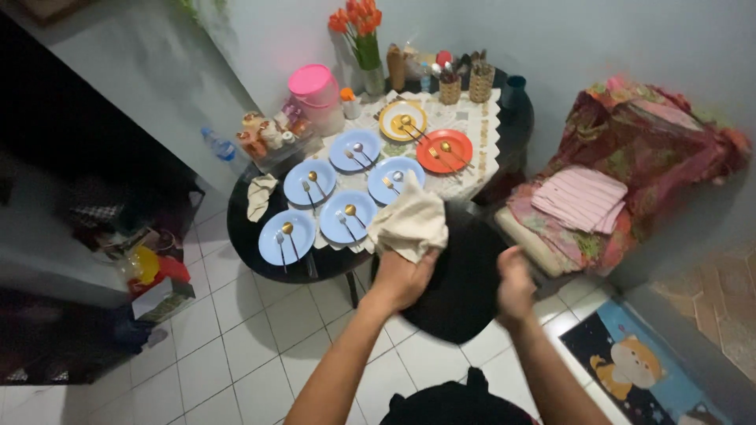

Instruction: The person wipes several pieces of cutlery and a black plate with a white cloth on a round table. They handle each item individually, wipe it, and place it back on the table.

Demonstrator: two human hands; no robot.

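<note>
A cream cloth [409, 224] is being clutched in the left hand [402, 279], the grip closed around its lower folds, and it is being pressed against the upper left part of a large black round plate [461, 283]. The plate is being held tilted above the white tiled floor [260, 346], just in front of the tabletop [252, 236], with its right edge being gripped by the right hand [513, 287], whose fingers are being wrapped over the rim.

Five blue plates [287, 238] are being carried on the dark round tabletop, each with a spoon lying on it, and behind them a yellow plate [402, 120] and an orange plate [445, 151] are also being kept there with cutlery. A second crumpled cloth [260, 195] is being left at the tabletop's left edge. At the back, a pink lidded container [315, 93], a vase of orange flowers [358, 31] and two woven baskets [465, 85] of utensils are being kept near the wall. To the right, folded pink fabric [579, 198] is being kept on a seat draped in patterned cloth.
</note>
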